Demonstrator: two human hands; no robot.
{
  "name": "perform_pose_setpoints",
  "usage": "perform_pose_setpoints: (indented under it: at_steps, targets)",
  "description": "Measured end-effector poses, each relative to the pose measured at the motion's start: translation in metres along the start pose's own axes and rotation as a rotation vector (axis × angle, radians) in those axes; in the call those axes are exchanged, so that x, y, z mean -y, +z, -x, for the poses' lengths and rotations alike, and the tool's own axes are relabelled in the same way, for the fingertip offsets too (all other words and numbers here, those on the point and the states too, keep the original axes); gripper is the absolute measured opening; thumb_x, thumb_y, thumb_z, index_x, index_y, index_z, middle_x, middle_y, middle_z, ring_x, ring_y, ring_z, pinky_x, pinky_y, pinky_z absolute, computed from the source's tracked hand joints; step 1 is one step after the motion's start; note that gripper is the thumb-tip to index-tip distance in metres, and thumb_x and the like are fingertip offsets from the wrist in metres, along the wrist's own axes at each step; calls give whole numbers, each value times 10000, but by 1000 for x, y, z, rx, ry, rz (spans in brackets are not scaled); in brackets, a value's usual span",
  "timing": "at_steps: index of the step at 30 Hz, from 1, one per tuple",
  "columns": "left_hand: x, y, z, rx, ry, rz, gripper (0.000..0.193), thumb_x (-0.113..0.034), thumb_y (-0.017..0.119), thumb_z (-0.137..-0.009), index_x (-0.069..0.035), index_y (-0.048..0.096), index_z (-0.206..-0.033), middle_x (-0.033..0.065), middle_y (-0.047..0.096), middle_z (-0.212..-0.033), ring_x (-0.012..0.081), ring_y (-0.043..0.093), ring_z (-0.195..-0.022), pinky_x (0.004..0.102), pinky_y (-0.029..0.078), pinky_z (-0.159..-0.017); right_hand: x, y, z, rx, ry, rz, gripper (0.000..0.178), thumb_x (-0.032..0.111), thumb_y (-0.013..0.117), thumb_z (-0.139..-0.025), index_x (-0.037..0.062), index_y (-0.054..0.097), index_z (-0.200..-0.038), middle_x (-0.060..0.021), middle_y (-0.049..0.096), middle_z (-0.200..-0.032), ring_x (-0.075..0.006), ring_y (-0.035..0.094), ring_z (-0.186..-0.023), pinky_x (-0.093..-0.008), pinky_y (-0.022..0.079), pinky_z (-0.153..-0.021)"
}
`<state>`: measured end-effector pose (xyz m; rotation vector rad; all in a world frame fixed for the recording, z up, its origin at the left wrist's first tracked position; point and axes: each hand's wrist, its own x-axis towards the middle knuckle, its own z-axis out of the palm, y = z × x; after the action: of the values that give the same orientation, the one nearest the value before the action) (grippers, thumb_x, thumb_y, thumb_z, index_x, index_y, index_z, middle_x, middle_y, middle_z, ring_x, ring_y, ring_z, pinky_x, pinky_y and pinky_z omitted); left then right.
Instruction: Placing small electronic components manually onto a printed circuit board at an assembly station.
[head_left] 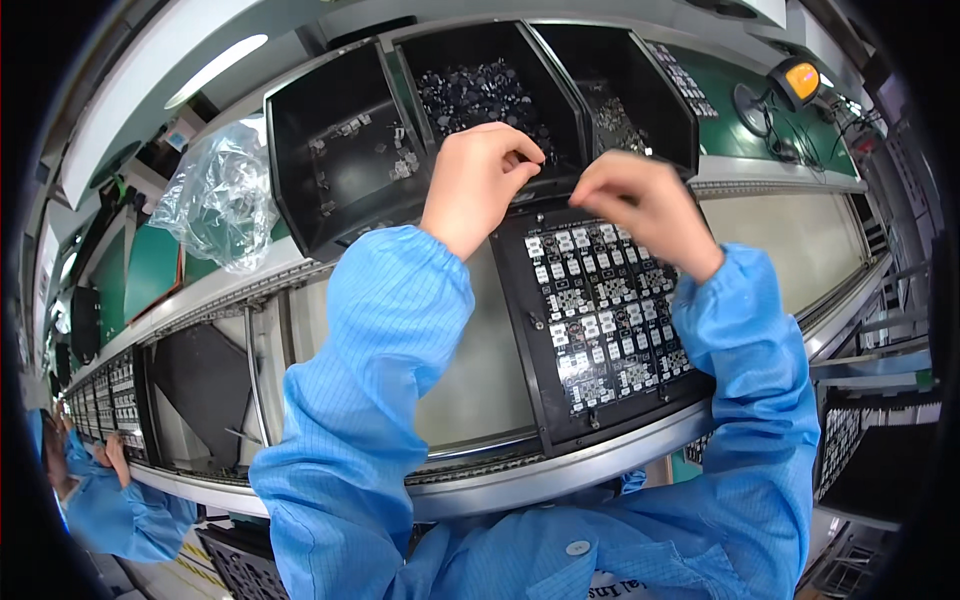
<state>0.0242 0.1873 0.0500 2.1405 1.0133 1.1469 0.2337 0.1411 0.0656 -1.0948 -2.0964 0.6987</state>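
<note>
My left hand [478,188] is raised at the front edge of the middle black bin [572,110]. Its thumb and forefinger are drawn together in a pinch, and whatever they hold is too small to make out. Just to the right, my right hand [650,205] hovers over the far edge of a circuit board panel [612,290]. Its fingers are curled together and slightly blurred; anything between them cannot be made out. The panel lies in a black carrier frame [532,370] on the conveyor. Small dark glossy parts [475,92] fill much of the middle bin.
Bins with small light parts flank it: a left bin [345,190] and a right bin [665,120]. A clear plastic bag [222,195] lies at left. A scanner [797,82] stands far right. At lower left, another person's blue sleeve [150,520] reaches toward the conveyor.
</note>
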Motion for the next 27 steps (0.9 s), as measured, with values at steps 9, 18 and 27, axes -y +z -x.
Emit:
perform_pose_setpoints:
  at_steps: [9,18,27]
  targets:
    - [0,12,43,-11,-243,391,171,55,627,-806,11,685,-961,90,665,-947,162,663,-854,266,547,-771,-51,47,14,103,60,-54,122,-74,619,-774,17,594,-852,-37,581,-680,-106,545,-598,-257,454,-554]
    - [7,31,63,-7,-74,245,183,98,622,-789,11,682,-938,87,661,-938,159,664,-818,261,553,-723,-48,50,15,103,-60,51,172,-45,670,-759,14,565,-882,-57,569,-745,-152,535,-629,-294,452,-577]
    - [22,45,57,140,-247,167,381,74,640,-771,-77,651,-1121,69,683,-925,122,579,-629,242,489,-585,-40,19,13,-142,14,-102,136,-5,659,-815,-7,610,-942,-27,614,-802,-75,572,-701,-223,472,-624]
